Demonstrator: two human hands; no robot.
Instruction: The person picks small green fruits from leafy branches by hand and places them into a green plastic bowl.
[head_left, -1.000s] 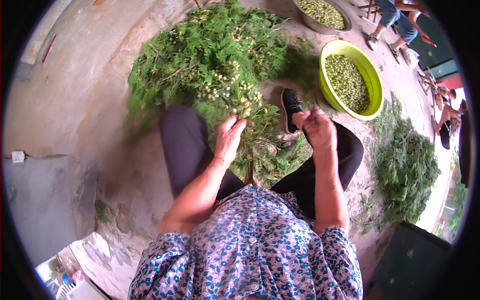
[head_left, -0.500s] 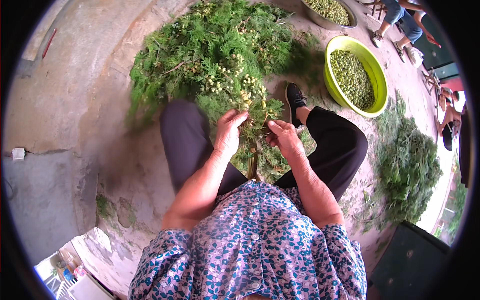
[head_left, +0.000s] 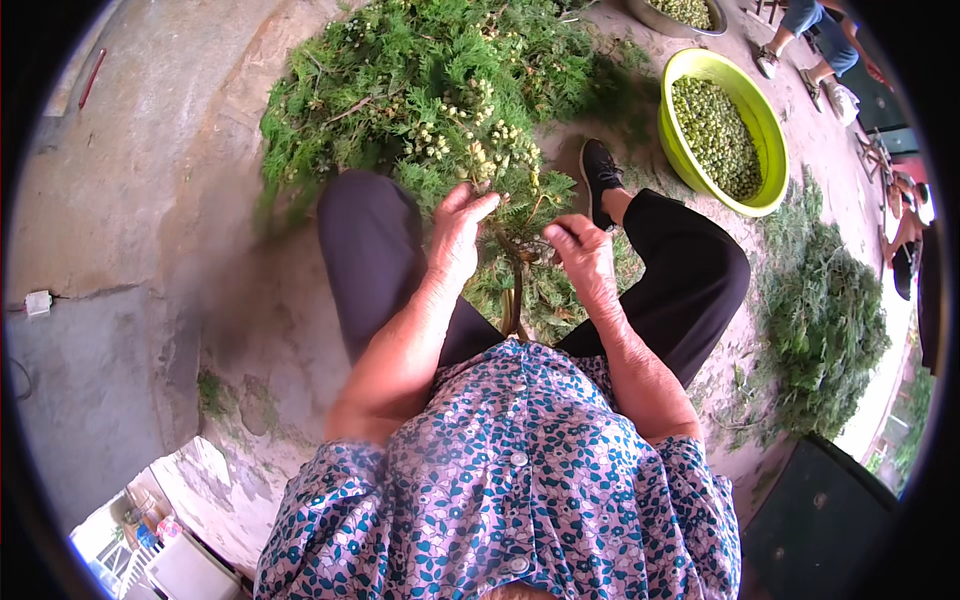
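A leafy evergreen branch [head_left: 517, 215] with clusters of pale green seed cones [head_left: 487, 150] stretches up from between my knees, its brown stem running toward my body. My left hand [head_left: 458, 238] pinches a cone-bearing sprig of it between thumb and fingers. Just to the right, my right hand [head_left: 584, 250] is closed, thumb against the curled fingers; whatever lies inside is hidden. A gap separates it from the cones.
A large heap of green branches [head_left: 350, 80] lies beyond my knees. A lime-green basin [head_left: 778, 165] full of cones stands at the far right, with a metal basin [head_left: 672, 22] behind. More greenery [head_left: 820, 300] lies right. Other people sit at the upper right.
My right hand has drawn away from the sprig, slightly right and toward me. My left hand keeps its hold, a little farther out. The view has shifted slightly.
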